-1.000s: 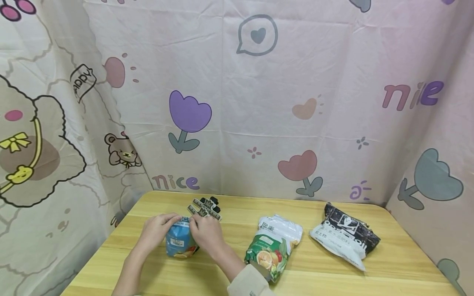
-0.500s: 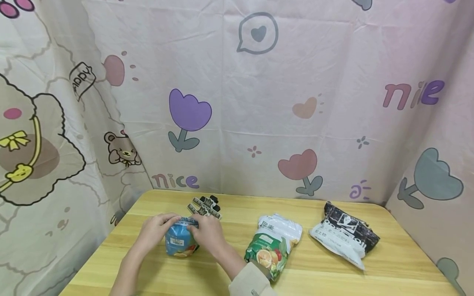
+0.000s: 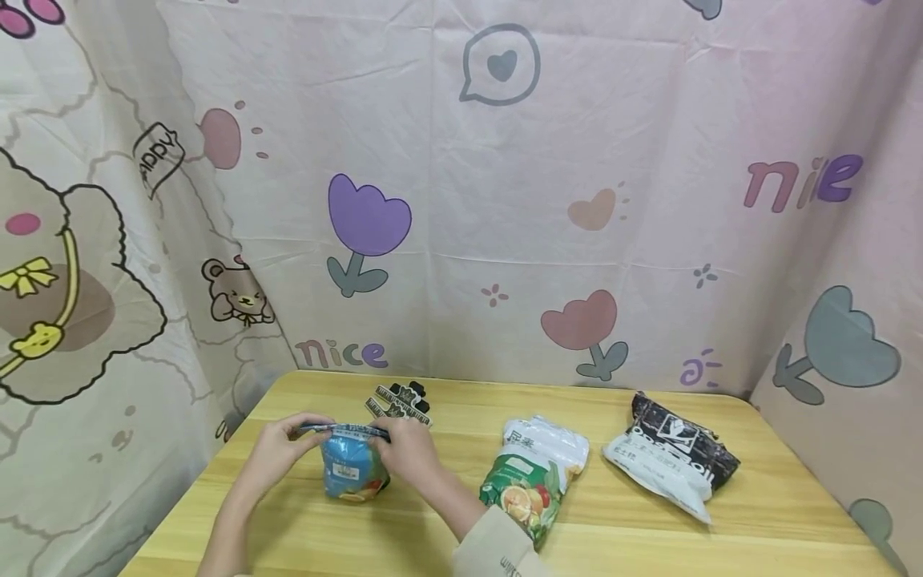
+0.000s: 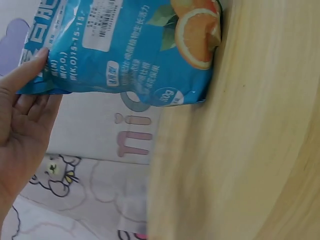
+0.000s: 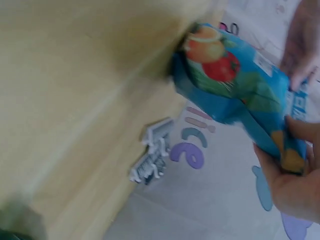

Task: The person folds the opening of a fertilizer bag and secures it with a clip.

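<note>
A blue fertilizer bag [image 3: 351, 469] printed with fruit stands upright on the left part of the table. My left hand [image 3: 277, 450] pinches the left end of its top edge; in the left wrist view the thumb lies on the bag's front, with the fingers behind. My right hand [image 3: 409, 450] grips the right end of that edge between thumb and fingers, as the right wrist view also shows. Between the hands the top edge stretches out as a flat band. Just behind the right hand lie two clips [image 3: 398, 403] with a piano-key pattern.
A green and white bag [image 3: 530, 481] with a fruit print lies right of my right forearm. Farther right is a black and white bag [image 3: 674, 457]. The wooden table [image 3: 613, 553] ends at a printed cloth backdrop [image 3: 469, 200].
My left hand has moved outward to the left along the bag's top, and the top edge is now spread wider. The right hand keeps its grip with little movement.
</note>
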A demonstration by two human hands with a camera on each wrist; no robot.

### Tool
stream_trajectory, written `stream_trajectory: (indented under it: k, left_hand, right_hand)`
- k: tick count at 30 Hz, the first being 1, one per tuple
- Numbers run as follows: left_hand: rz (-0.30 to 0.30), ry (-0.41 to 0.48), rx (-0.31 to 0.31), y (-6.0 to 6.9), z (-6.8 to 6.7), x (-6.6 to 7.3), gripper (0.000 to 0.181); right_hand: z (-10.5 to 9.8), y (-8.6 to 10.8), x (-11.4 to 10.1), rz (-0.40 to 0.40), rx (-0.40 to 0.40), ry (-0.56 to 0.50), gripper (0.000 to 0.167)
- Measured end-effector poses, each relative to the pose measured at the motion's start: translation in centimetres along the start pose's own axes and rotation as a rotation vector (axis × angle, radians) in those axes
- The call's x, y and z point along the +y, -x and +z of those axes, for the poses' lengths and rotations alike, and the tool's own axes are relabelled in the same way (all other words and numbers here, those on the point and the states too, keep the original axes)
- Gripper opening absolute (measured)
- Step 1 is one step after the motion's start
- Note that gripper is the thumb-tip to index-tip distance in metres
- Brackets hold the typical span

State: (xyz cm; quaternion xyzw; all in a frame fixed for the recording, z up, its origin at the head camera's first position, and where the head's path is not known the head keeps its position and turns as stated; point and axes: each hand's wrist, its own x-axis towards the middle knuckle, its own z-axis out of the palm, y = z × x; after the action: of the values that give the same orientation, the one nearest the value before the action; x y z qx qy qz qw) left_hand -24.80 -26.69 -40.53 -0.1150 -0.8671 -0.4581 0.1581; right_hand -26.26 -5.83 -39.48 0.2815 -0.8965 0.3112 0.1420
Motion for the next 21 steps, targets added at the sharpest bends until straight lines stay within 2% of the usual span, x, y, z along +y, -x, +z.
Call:
stream_trajectory:
  k: [2, 5, 8, 10, 14, 16, 18, 21]
  left_hand:
    - [-0.036, 0.063, -0.021, 0.1, 0.0, -0.5, 0.02]
    - [-0.072, 0.131, -0.045, 0.2, 0.0, -0.8, 0.022]
    - [-0.072, 0.152, -0.058, 0.4, 0.0, -0.8, 0.022]
    - [-0.07, 0.164, -0.061, 0.5, -0.1, -0.7, 0.021]
    - [-0.067, 0.193, -0.073, 0.7, -0.3, -0.6, 0.019]
    - [-0.063, 0.208, -0.08, 0.7, -0.4, -0.6, 0.018]
    - [-0.05, 0.217, -0.089, 0.7, -0.5, -0.6, 0.017]
    - [-0.039, 0.231, -0.095, 0.8, -0.6, -0.5, 0.017]
  right_hand:
    - [-0.5, -0.3, -0.1, 0.021, -0.082, -0.054, 0.023]
    - [-1.5, -1.2, 0.0, 0.074, -0.173, -0.176, 0.036]
    - [-2.5, -2.4, 0.4, 0.14, -0.171, -0.252, 0.042]
    - [-2.7, -3.3, 0.8, 0.173, -0.143, -0.269, 0.037]
    - [-2.0, -4.8, 2.3, 0.223, -0.104, -0.235, 0.024]
    - [-1.3, -5.1, 3.0, 0.255, -0.102, -0.18, 0.019]
    - [-0.5, -5.1, 3.7, 0.303, -0.129, -0.107, 0.015]
    - [0.8, -4.4, 4.2, 0.342, -0.218, 0.028, 0.015]
